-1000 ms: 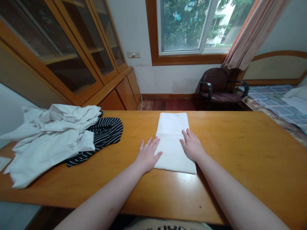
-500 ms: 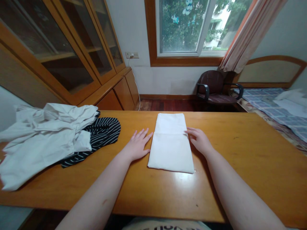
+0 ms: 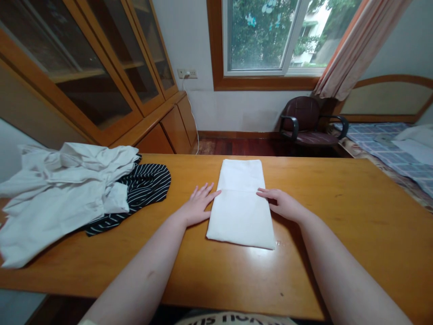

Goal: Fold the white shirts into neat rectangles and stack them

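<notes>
- Far left: heap of white clothing [image 3: 67,189] on the table [image 3: 355,225], partly covering a black striped cloth [image 3: 150,183]. Striped end points toward the left hand; strip of tabletop wood between.
- Left hand [image 3: 196,207]: palm down, fingers spread wide, nothing grasped. Index fingertip appears to touch the left long edge of the folded white cloth [image 3: 240,216], near its crosswise crease; thumb tip just beside the same edge, lower down.
- Centre: folded white cloth lies flat between the two hands, to the right of the left and to the left of the right. Long axis runs away from the body. Far end sits just inside the table's far edge; near end has more wood before the near edge.
- Right hand [image 3: 286,205]: fingers close together, tips over the right long edge, about level with the crease. Overlaps the cloth more than the left does. Thumb low by the edge; cannot tell whether it pinches fabric.
- Right of that hand: broad stretch of tabletop wood, giving sideways room.
</notes>
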Action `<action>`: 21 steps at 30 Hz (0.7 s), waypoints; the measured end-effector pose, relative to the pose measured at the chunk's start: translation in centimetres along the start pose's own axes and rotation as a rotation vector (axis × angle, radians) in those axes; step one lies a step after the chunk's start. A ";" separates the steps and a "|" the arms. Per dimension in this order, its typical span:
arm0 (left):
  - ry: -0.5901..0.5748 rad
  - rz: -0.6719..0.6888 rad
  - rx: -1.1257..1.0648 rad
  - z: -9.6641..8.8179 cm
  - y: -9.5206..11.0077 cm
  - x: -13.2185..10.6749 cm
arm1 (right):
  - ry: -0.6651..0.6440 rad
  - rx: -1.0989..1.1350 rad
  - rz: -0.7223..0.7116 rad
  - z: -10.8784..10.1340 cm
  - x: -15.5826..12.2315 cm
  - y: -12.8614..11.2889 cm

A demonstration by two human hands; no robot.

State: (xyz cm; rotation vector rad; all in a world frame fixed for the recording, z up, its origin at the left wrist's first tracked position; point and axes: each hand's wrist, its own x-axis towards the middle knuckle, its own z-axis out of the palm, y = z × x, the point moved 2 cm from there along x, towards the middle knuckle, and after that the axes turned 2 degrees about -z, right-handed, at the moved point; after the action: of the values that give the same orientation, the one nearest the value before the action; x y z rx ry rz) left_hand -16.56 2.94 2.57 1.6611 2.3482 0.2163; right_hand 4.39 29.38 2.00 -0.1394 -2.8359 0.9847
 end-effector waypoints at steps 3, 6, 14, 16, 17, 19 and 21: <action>-0.007 0.026 -0.004 -0.4 -0.1 -0.4 | -0.006 0.057 0.016 -0.1 0.0 0.0; -0.019 0.058 -0.026 -0.5 -0.2 -0.7 | -0.005 0.124 0.056 0.0 0.2 -0.2; 0.021 0.033 -0.088 -0.4 -0.1 -0.4 | 0.016 0.251 0.162 0.6 0.6 -0.4; 0.034 0.034 -0.118 -0.3 0.0 -0.2 | 0.036 0.287 0.189 0.7 0.7 -0.3; 0.041 0.030 -0.134 -0.3 0.1 -0.1 | 0.052 0.306 0.201 0.8 0.7 -0.2; 0.060 0.015 -0.167 -0.2 0.1 0.1 | 0.105 0.338 0.215 0.8 0.9 -0.2; 0.088 -0.004 -0.208 0.0 0.1 0.3 | 0.174 0.359 0.206 0.8 1.0 -0.3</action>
State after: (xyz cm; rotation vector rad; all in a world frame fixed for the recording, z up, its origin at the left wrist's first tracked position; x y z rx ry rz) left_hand -16.54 3.26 2.58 1.5773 2.3001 0.5236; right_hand 3.24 28.81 1.65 -0.4591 -2.4771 1.4275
